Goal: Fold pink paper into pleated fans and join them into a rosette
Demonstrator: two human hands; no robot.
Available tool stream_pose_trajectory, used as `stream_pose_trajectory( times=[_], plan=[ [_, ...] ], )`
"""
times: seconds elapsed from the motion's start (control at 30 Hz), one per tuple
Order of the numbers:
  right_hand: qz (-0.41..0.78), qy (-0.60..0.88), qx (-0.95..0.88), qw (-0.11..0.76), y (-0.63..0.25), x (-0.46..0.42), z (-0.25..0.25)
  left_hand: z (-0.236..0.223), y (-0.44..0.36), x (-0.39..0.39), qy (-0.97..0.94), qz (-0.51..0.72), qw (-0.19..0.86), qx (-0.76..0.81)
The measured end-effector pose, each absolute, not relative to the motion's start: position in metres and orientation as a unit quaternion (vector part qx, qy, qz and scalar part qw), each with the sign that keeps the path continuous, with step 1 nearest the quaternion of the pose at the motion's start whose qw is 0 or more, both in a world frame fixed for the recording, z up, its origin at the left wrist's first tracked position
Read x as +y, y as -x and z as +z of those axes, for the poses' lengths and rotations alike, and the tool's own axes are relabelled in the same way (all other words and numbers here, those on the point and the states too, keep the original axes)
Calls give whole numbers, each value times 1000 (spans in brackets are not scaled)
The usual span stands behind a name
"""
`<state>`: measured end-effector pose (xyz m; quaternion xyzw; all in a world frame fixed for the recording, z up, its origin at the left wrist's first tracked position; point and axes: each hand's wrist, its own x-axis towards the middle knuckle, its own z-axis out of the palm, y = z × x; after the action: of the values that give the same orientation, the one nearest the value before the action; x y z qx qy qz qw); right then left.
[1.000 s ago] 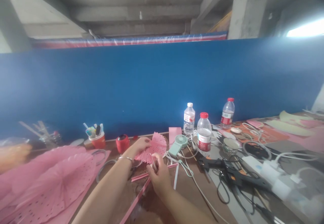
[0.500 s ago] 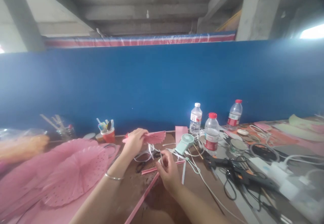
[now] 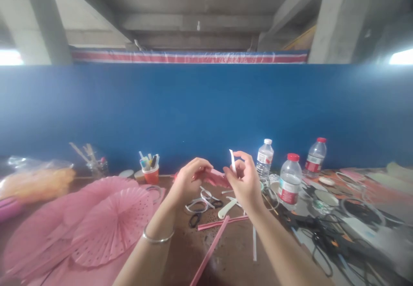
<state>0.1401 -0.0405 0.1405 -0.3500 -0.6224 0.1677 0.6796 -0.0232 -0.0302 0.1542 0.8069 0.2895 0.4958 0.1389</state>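
My left hand, with a silver bangle at the wrist, is closed on a pleated pink paper piece above the table. Between the thumb and fingers of my right hand a narrow white strip stands upright. The right fingertips are close to the right end of the pink piece; whether they touch it I cannot tell. Below the hands lie tangled white strips, black scissor-like loops, a pale green flat tool and pink folded strips.
Large pink pleated fans cover the left side. An orange cup of pens stands at the back. To the right are water bottles, a round tin and tangled black cables. A blue partition rises behind.
My right hand has risen from the table, now with the white strip upright in it, and come near the pink piece. The view has shifted slightly left and up.
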Motion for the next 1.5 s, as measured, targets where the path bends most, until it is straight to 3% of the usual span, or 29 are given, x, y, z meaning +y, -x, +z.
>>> stream_pose_trajectory(
  times=[0.33,0.47,0.6,0.77,1.0,1.27,1.5],
  plan=[
    [255,352,-591,679,-103,-44,126,135,-2,-31,-484,670,524,207],
    [276,380,-584,662,-96,-46,115,132,-15,-37,-438,655,586,186],
    [358,321,-548,684,-95,-48,111,127,-13,-31,-440,667,544,255],
    [461,232,-463,720,-111,-54,124,123,-8,-24,-527,663,410,339],
    [598,206,-429,645,-117,-72,140,125,-18,-35,-589,652,328,346],
    [624,247,-407,620,-114,-67,134,125,-24,-49,-589,665,310,339],
    [611,252,-397,637,-115,-66,134,124,-24,-50,-582,668,358,294]
  ],
)
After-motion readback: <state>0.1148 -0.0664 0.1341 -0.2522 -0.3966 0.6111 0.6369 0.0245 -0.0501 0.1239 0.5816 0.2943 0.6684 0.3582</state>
